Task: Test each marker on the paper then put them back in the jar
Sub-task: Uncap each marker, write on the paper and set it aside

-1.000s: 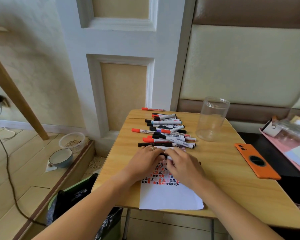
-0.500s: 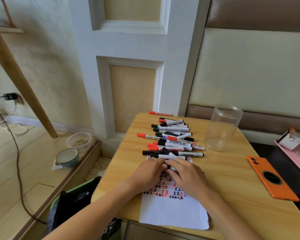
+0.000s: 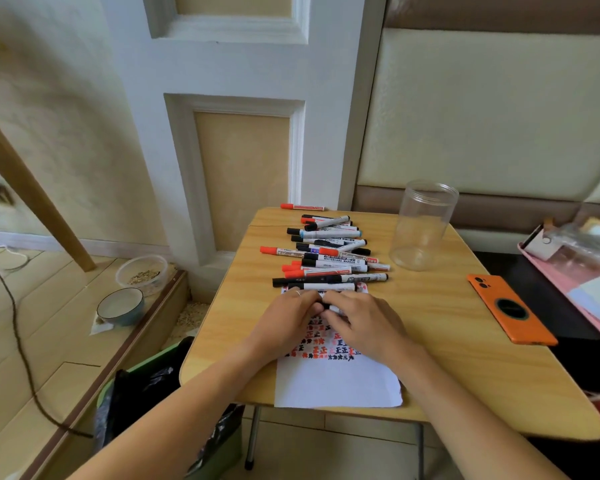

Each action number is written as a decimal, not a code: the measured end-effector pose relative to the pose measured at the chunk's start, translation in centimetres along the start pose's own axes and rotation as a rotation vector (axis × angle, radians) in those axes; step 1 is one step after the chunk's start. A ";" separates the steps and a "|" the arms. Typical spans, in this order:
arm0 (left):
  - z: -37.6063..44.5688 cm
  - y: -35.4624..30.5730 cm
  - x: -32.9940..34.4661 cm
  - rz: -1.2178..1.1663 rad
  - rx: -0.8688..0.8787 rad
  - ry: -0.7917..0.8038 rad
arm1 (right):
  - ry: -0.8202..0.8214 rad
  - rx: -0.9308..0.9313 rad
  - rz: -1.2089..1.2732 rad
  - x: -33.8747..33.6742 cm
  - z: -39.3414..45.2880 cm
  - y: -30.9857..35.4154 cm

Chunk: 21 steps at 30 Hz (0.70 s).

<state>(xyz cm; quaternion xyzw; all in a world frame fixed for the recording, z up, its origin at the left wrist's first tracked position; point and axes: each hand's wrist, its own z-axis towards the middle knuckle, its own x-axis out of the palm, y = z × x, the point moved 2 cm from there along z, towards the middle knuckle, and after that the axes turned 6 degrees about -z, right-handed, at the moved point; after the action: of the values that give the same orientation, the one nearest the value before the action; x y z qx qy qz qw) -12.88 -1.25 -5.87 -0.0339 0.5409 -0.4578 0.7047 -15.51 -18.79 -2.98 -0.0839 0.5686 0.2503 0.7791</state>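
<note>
My left hand (image 3: 288,315) and right hand (image 3: 361,320) together grip one marker (image 3: 328,307) over the paper (image 3: 336,382). The paper bears many test marks. The jar (image 3: 421,225) stands empty on the table (image 3: 465,368); the remaining markers (image 3: 326,252) await return.

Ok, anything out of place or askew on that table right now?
One red-capped marker lies apart from the pile of markers, at the table's far edge. The paper overhangs the near edge. The jar stands upright, empty.

Home room: padded wall panels (image 3: 482,109), folding table (image 3: 447,358), pet bowls (image 3: 120,306) on floor.
</note>
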 end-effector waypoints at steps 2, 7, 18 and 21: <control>0.0 0.2 0.0 -0.016 -0.005 -0.002 | -0.001 -0.004 -0.025 -0.3 0.0 0.4; 0.0 0.2 -0.2 -0.047 0.026 -0.023 | 0.016 0.019 -0.073 -0.8 -0.4 0.0; 0.4 0.3 -0.1 0.152 0.049 0.025 | -0.011 0.276 0.076 -1.2 -1.6 -1.5; 0.7 0.2 0.2 0.174 0.051 0.052 | -0.130 0.243 0.344 -1.1 -1.9 -2.1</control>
<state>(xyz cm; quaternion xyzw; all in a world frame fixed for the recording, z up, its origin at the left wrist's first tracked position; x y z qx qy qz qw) -12.20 -1.62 -5.82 0.0431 0.5481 -0.4093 0.7282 -16.33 -21.73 -2.93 0.1252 0.5491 0.3139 0.7644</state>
